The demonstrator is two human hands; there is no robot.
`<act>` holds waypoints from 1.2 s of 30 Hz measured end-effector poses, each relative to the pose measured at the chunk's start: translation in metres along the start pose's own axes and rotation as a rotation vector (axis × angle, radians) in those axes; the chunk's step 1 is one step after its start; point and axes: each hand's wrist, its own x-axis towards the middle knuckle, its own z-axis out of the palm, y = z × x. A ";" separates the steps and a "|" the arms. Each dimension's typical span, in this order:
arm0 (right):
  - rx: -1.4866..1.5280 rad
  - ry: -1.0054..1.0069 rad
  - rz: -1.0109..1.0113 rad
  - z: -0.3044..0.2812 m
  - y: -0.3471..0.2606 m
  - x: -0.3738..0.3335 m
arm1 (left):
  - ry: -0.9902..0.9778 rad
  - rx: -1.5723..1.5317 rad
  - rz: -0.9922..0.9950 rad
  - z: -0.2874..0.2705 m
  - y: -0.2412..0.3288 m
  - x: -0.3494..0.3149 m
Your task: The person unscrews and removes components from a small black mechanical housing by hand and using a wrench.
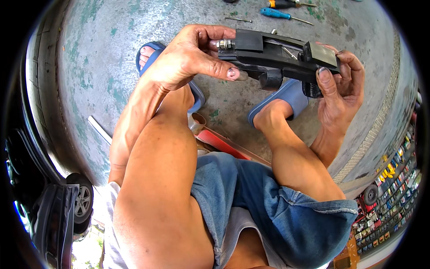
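Note:
Both hands hold up a long black mechanical part (251, 56) above the floor. A threaded bolt with nuts (224, 44) sticks out at its left end. Near its right end is a grey metal plate (323, 53), and a small shiny metal piece (289, 53) shows in its middle channel. My left hand (197, 58) grips the left end, thumb along the near side and fingers behind. My right hand (338, 87) is closed round the right end, its thumb on the near face. The fingertips behind the part are partly hidden. Dark smudges mark the fingers.
Beyond the part, a blue screwdriver (275, 13), an orange-and-black handled tool (282, 4) and a thin metal rod (238, 19) lie on the concrete floor. A red object (221, 144) lies below my seat. A dark vehicle (51, 219) stands left; packed shelves (394, 193) are at right.

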 end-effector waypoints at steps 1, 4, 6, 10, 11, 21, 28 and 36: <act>-0.002 0.002 0.001 -0.001 0.001 0.000 | 0.003 -0.020 -0.015 0.000 0.001 0.000; -0.055 -0.014 -0.011 0.000 0.000 0.001 | 0.004 -0.045 -0.032 -0.001 0.001 0.000; -0.046 0.040 0.042 0.006 -0.003 0.000 | 0.008 -0.048 -0.036 -0.006 -0.005 -0.001; 0.009 0.024 0.149 0.004 -0.010 0.005 | -0.001 -0.077 -0.021 -0.009 -0.004 0.000; 0.025 0.026 0.150 0.006 -0.009 0.007 | -0.043 -0.121 -0.010 -0.008 -0.001 0.001; -0.067 0.046 0.137 0.016 -0.013 0.016 | -0.038 -0.291 0.003 -0.020 -0.009 0.002; -0.083 0.010 0.055 0.014 -0.012 0.021 | -0.026 -0.309 0.027 -0.023 -0.010 0.002; -0.051 0.033 0.104 0.013 -0.008 0.014 | 0.078 -0.209 0.020 -0.017 -0.005 -0.005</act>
